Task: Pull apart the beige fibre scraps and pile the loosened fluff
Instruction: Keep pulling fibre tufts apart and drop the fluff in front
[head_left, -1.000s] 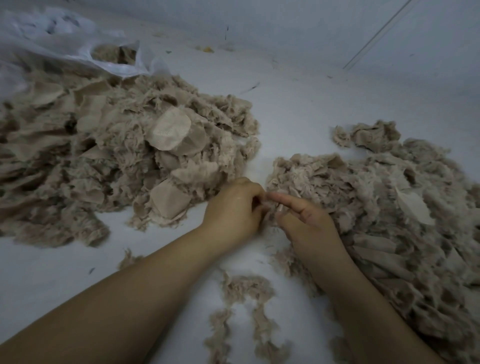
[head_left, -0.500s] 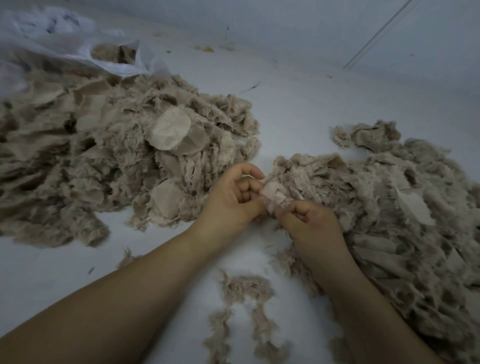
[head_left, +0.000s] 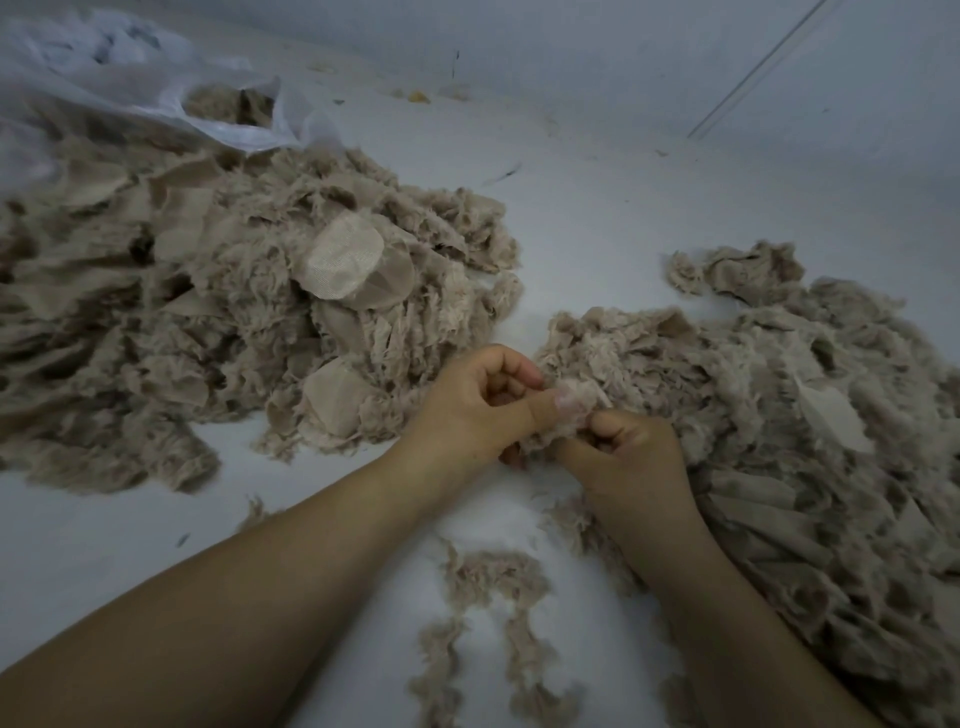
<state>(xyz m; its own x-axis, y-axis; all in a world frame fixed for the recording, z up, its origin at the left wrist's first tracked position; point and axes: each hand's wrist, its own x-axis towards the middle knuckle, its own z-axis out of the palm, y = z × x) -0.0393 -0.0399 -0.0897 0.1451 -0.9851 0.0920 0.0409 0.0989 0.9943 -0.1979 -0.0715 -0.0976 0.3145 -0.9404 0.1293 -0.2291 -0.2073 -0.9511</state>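
Beige scrap (head_left: 569, 410) is being pinched between both hands. Left hand (head_left: 467, 410) and right hand (head_left: 631, 457) are each gripping it, between two fluffy piles.

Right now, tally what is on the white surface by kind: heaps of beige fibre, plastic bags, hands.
Big heaps of beige fibre: 2, the left heap and the right heap
White plastic bag: 1
Hands: 2, left hand and right hand, both pinching one fibre scrap
Total: 5, loose wisps not counted.
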